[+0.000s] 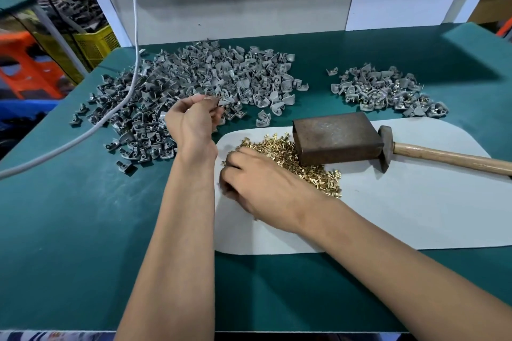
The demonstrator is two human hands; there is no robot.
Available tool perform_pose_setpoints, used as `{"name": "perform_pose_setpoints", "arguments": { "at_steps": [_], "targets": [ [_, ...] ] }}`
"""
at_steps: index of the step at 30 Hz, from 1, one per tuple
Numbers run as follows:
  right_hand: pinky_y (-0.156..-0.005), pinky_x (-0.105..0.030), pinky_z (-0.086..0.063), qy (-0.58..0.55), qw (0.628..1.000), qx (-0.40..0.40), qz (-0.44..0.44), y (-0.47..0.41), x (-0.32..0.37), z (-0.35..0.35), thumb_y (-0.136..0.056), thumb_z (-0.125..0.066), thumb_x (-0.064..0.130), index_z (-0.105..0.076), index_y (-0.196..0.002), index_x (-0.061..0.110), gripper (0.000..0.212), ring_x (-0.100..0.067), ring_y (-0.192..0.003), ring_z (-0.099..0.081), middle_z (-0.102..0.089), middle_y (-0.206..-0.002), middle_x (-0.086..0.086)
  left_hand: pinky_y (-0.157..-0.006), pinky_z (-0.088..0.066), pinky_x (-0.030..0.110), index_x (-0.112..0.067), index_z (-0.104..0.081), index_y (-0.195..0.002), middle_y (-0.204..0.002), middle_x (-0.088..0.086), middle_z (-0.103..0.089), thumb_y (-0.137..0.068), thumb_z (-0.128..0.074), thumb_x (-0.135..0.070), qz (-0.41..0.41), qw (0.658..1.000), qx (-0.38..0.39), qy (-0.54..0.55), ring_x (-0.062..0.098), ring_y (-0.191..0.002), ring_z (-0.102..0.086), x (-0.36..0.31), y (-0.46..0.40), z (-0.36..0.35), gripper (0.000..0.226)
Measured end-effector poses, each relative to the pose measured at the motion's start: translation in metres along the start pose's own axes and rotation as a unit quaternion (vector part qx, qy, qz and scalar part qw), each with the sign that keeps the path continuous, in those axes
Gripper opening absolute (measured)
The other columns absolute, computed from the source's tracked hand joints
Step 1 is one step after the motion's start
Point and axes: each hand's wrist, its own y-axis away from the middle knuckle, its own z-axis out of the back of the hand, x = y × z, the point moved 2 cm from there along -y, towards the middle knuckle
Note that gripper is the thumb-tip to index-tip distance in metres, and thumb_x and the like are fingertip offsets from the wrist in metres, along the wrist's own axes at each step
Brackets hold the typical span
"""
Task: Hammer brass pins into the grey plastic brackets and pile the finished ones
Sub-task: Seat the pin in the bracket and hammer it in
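Head view: left grip [195, 119] pinches 1 bracket [221, 102]; right grip [257, 183] curls into pins [279, 147].

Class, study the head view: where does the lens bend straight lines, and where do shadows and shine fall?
Head view: wide-angle lens bows the table edge and backboard posts; a dark shadow crosses the green mat at far right; brass pins glint brightly; outer corners look soft.
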Motion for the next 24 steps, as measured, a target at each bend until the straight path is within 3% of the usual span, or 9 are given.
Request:
{"name": "perform_pose_setpoints", "arguments": {
  "at_steps": [4,9,15,20,24],
  "targets": [
    [-0.089,-0.036,-0.050,0.036,0.999,0.003,-0.028,0.003,-0.014,0.005,-0.094,-0.063,0.003,-0.066,-0.108,0.008,0.016,-0.022,-0.100,-0.052,-0.060,-0.103,-0.006,-0.060,-0.053,0.022,0.008,-0.065,-0.111,-0.096,0.022,-0.069,-0.087,-0.067,0.012,-0.001,1.000,0.020,-0.002,0.022,-0.068,-0.066,0.003,0.002,-0.004,0.025],
    [-0.092,-0.038,-0.047,0.041,0.999,0.002,-0.022,0.006,-0.021,0.014,-0.098,-0.057,0.008,-0.060,-0.111,0.014,0.015,-0.021,-0.101,-0.048,-0.057,-0.108,-0.001,-0.069,-0.059,0.024,0.004,-0.066,-0.099,-0.092,0.020,-0.071,-0.088,-0.066,0.008,-0.003,0.999,0.052,0.001,0.021,-0.067,-0.068,0.005,0.004,-0.010,0.011],
    [-0.087,-0.034,-0.048,-0.112,0.990,-0.058,-0.067,0.021,-0.037,0.038,-0.099,-0.061,0.016,-0.061,-0.098,0.016,0.001,-0.013,-0.093,-0.053,-0.061,-0.099,0.005,-0.082,-0.061,0.033,0.004,-0.065,-0.105,-0.100,0.024,-0.072,-0.095,-0.056,0.006,-0.008,0.990,0.140,0.000,0.026,-0.081,-0.070,0.011,0.013,-0.022,0.013],
    [-0.082,-0.019,-0.051,-0.157,0.966,-0.178,-0.104,0.045,-0.073,0.063,-0.092,-0.073,0.021,-0.075,-0.093,0.018,0.004,-0.003,-0.086,-0.064,-0.070,-0.089,0.011,-0.078,-0.062,0.029,0.002,-0.065,-0.101,-0.095,0.020,-0.071,-0.096,-0.052,0.012,-0.009,0.977,0.214,0.008,0.021,-0.073,-0.071,0.015,0.027,-0.035,0.016],
    [-0.085,-0.031,-0.057,-0.206,0.911,-0.312,-0.177,0.067,-0.107,0.071,-0.089,-0.077,0.017,-0.079,-0.096,0.016,0.008,-0.009,-0.088,-0.071,-0.075,-0.092,0.010,-0.080,-0.062,0.029,0.001,-0.066,-0.101,-0.102,0.024,-0.071,-0.095,-0.055,0.012,0.002,0.964,0.267,0.006,0.025,-0.079,-0.071,0.021,0.039,-0.045,0.017]
  ]
}}
